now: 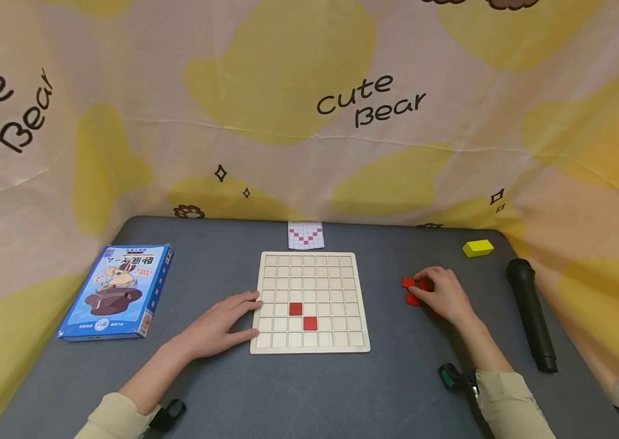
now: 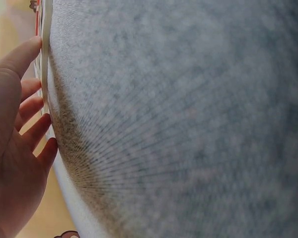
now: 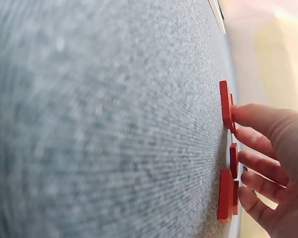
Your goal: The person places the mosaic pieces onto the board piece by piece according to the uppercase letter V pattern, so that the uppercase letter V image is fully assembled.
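A white gridded board (image 1: 309,348) lies flat on the grey table with two red square tiles in its cells, one tile (image 1: 295,309) diagonally up-left of the other tile (image 1: 310,323). My left hand (image 1: 223,324) touches the board's left edge with thumb and fingertips spread along it. Off to the right, my right hand (image 1: 443,296) reaches over several loose red tiles (image 1: 412,299), partly covering them. In the right wrist view, the thumb (image 3: 258,115) touches one red tile (image 3: 225,106), and the other fingers extend loosely over more tiles.
Behind the board lies a small paper card (image 1: 306,235) printed with a pink V-shaped pattern on a grid. A blue game box (image 1: 114,292) is at the left. On the right are a yellow block (image 1: 477,248) and a black microphone (image 1: 531,317). Printed cloth (image 1: 309,152) hangs behind the table.
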The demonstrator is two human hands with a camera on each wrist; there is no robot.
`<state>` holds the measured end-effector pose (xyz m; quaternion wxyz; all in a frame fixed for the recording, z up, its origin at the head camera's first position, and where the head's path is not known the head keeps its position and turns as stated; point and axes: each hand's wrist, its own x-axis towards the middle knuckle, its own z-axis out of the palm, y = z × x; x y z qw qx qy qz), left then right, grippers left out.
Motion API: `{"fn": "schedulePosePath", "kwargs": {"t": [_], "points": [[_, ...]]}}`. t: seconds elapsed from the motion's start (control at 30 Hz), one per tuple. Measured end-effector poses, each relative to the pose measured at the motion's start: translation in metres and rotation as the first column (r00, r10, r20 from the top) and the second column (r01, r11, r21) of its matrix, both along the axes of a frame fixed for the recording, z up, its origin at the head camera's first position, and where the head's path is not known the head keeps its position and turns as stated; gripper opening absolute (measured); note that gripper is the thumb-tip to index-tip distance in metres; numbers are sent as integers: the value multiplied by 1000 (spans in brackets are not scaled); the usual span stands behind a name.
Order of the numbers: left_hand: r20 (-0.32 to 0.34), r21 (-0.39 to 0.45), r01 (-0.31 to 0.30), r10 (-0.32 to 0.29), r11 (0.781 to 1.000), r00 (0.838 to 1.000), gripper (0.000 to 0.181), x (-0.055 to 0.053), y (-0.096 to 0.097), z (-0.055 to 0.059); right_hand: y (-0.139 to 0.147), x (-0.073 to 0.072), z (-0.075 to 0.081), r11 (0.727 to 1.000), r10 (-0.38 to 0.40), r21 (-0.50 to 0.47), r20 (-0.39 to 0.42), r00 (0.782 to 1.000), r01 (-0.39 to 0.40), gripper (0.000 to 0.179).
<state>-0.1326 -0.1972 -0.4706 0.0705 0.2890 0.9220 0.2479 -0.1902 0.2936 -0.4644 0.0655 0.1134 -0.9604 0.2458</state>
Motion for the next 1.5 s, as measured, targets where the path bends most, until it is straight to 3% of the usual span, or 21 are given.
{"fn": "schedulePosePath", "kwargs": {"t": [0.3,0.6,0.83,1.2,1.5], "points": [[-8,2,6,-6,1000,1000,59,0,0,-1,-6,-2,2,1000,-8,11,21,1000,7,27],[6,0,4,-4,1000,1000,59,1,1,1,-23,-2,-1,1000,-12,-22,-7,1000,11,27],[7,2,-1,1,1000,1000,59,1,1,0,-53,-4,0,995,38,-93,-19,999,-40,26],[10,-8,-1,1,1000,1000,60,0,0,1,-116,-3,6,966,190,-175,-10,982,-189,24],[3,-2,-3,3,1000,1000,60,1,0,1,-162,1,4,926,233,-325,94,968,-192,19]]}}
